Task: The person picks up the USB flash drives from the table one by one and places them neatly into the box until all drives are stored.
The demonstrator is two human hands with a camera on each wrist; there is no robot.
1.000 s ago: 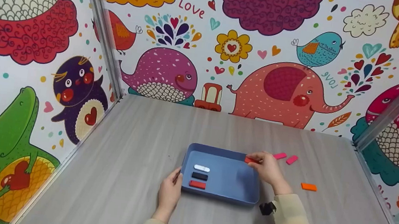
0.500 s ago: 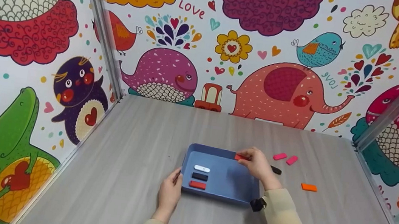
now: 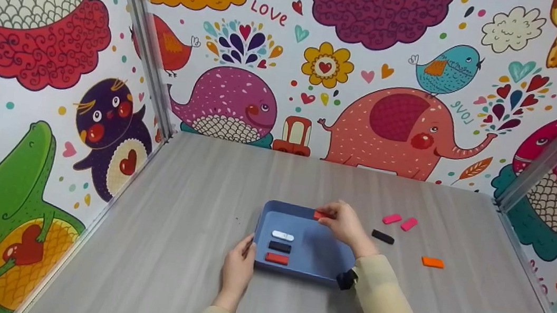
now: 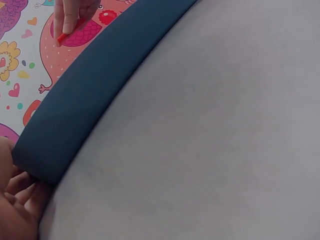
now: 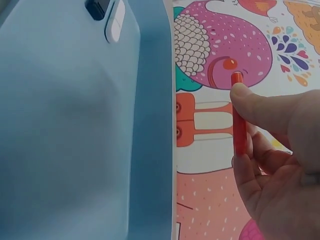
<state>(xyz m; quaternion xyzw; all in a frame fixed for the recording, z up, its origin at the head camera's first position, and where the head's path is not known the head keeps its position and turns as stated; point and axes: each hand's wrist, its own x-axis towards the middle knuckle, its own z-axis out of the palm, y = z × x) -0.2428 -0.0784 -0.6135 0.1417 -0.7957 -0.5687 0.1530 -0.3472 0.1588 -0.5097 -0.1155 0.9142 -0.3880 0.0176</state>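
Note:
My right hand (image 3: 347,225) pinches a small red USB stick (image 5: 239,115) between thumb and fingers. In the head view it is over the far side of a shallow blue tray (image 3: 311,276), with the stick overlapping the back wall. My left hand (image 3: 238,270) grips the tray's left edge; in the left wrist view its fingers (image 4: 36,197) curl at the tray's corner. Lined up inside the tray's left part are a white USB stick (image 3: 283,236), a black one (image 3: 280,246) and a second red one (image 3: 277,258).
On the wood-grain table (image 3: 187,209), right of the tray, lie two pink sticks (image 3: 392,219), a black stick (image 3: 383,237) and an orange stick (image 3: 433,262). Walls printed with cartoon animals (image 3: 393,133) enclose the back and sides.
My right hand has moved left along the tray's far side with the red USB stick, uncovering the black stick on the table. The left hand stays at the tray's edge.

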